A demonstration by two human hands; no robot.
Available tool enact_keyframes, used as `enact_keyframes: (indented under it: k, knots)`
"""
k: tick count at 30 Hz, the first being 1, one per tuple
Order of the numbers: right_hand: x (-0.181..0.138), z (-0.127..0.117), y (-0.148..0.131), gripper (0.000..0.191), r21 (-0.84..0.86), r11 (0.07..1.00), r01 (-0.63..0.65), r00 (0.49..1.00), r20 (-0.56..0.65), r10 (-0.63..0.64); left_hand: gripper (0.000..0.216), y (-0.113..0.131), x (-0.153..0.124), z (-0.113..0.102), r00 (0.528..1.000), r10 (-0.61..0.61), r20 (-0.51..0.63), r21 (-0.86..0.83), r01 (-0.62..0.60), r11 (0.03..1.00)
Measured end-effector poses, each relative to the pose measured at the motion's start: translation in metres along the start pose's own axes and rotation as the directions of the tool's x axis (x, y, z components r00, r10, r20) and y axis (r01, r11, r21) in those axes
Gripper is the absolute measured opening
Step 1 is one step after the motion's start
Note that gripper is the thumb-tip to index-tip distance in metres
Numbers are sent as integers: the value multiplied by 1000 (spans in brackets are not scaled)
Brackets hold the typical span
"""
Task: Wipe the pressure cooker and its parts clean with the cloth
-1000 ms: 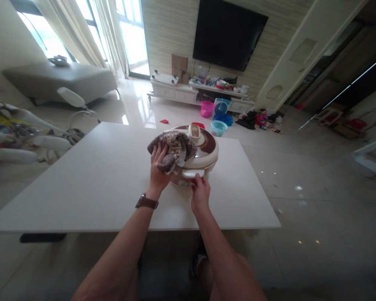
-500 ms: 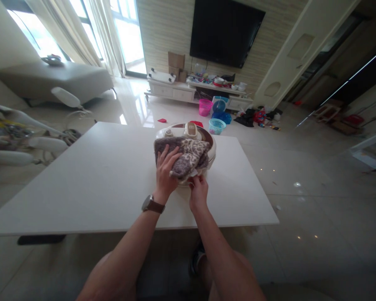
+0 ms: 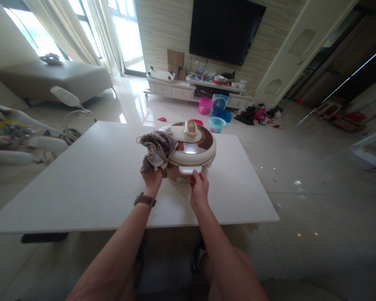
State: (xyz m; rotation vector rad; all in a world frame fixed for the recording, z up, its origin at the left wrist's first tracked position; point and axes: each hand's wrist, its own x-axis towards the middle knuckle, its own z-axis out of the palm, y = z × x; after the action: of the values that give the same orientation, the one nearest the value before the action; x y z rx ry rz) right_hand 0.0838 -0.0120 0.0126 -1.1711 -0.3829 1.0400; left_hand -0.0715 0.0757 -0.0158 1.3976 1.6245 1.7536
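Observation:
A cream and brown pressure cooker [image 3: 194,148] stands near the middle of a white table [image 3: 90,184]. My left hand [image 3: 152,177], with a brown watch on its wrist, grips a grey-brown patterned cloth [image 3: 156,151] and presses it against the cooker's left side. My right hand [image 3: 199,188] is closed on the white front handle [image 3: 190,169] of the cooker, thumb on top.
Beyond the table lies a glossy tiled floor with pink and blue baskets [image 3: 217,124] and scattered toys. A TV [image 3: 225,29] hangs over a low white cabinet [image 3: 181,90]. A grey sofa [image 3: 53,79] stands at the left, with white chair legs [image 3: 25,144] nearer.
My left hand has drawn the cloth off the cooker's lid and down to its left side. My right hand has stayed on the front handle.

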Motion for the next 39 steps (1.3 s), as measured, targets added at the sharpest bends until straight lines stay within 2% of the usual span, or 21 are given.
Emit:
enact_keyframes:
  k: [4,9,12,14,17,20,23,27,31,33,37,39]
  knots:
    - [-1,1,0,41,-11,1000,3,1000,-13,-3,53,9,-22,-4,1000,-16,-2,1,16,1000]
    - [0,5,-1,34,48,999,15,999,-37,-13,63,15,-93,-9,994,47,101,14,-48,999]
    - [2,9,-2,28,95,995,15,998,-69,-8,70,7,-120,-5,980,88,180,10,-92,996]
    - [2,12,-3,23,111,993,25,995,-96,-14,78,-3,-120,-1,971,111,213,4,-115,993]
    - [3,15,-2,19,116,993,33,992,-126,-18,84,-21,-99,5,972,105,209,-2,-107,994]
    - [3,15,0,19,101,994,33,992,-126,-20,80,-32,-75,10,975,31,221,-4,-31,1000]
    - [5,13,1,21,99,995,32,993,-114,-20,79,-34,-69,11,976,-57,212,7,57,998]
    - [7,12,2,21,99,994,33,994,-111,-22,85,-28,-88,12,969,-197,150,14,198,980]
    - [8,11,4,20,91,995,47,993,-115,-36,81,-17,-120,16,935,-330,130,-13,334,942]
    - [9,11,6,20,103,993,49,992,-119,-36,68,-8,-139,19,917,-354,186,-38,366,930]
    - [10,11,8,22,124,992,33,994,-112,-19,39,6,-166,27,860,-343,378,-123,414,902]
    - [10,11,7,22,106,994,28,993,-113,-16,40,4,-166,32,851,-364,378,-127,438,890]
